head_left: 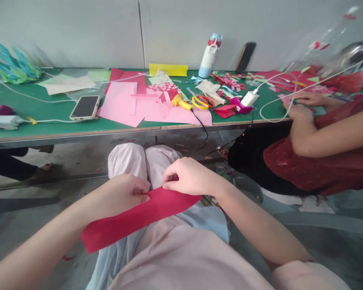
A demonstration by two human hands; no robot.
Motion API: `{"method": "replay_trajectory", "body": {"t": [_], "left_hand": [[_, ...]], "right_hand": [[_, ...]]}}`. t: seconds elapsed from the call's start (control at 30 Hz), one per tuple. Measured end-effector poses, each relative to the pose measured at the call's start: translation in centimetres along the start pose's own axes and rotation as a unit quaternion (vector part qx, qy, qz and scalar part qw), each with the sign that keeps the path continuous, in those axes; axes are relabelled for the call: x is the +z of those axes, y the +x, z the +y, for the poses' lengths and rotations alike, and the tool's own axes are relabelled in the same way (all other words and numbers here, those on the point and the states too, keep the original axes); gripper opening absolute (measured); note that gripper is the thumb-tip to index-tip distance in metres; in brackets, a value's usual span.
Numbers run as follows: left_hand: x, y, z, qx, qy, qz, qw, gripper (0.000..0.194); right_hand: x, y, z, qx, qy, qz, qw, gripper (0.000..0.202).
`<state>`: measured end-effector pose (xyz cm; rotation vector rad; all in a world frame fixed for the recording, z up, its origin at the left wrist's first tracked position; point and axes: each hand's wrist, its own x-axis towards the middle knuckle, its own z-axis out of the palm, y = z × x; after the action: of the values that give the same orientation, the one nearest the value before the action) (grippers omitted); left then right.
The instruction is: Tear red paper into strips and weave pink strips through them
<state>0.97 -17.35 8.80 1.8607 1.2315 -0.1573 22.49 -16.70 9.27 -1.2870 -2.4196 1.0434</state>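
Above my lap, a long strip of red paper (145, 215) stretches at a slant, its left end lower and nearer to me. My left hand (125, 193) pinches its upper edge left of the middle, thumb on the near side. With thumb and fingers closed, my right hand (187, 177) grips the same edge farther right. The fingertips behind the paper are hidden. Beneath the strip lie my pale pink trousers and a light blue cloth (205, 221).
On the green table (121, 125) ahead are pink paper sheets (121, 102), a yellow glue gun (181, 102), scissors (201, 102), a phone (85, 108) and a bottle (210, 56). A black cable hangs off the front edge. At right, a co-worker's hands (302, 106) rest over the table.
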Motion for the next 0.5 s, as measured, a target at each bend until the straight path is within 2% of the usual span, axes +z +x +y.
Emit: {"method": "replay_trajectory", "body": {"t": [0.17, 0.33, 0.5], "left_hand": [[0.4, 0.6, 0.8, 0.005, -0.009, 0.001, 1.000, 0.030], [0.2, 0.4, 0.9, -0.010, 0.002, 0.012, 1.000, 0.029], [0.0, -0.3, 0.7, -0.003, 0.008, 0.019, 1.000, 0.029]], "right_hand": [[0.7, 0.5, -0.2, 0.010, 0.011, -0.027, 1.000, 0.013], [0.0, 0.0, 0.6, -0.007, 0.044, -0.028, 0.999, 0.012], [-0.6, -0.7, 1.2, 0.010, 0.077, -0.015, 0.997, 0.013]]}}
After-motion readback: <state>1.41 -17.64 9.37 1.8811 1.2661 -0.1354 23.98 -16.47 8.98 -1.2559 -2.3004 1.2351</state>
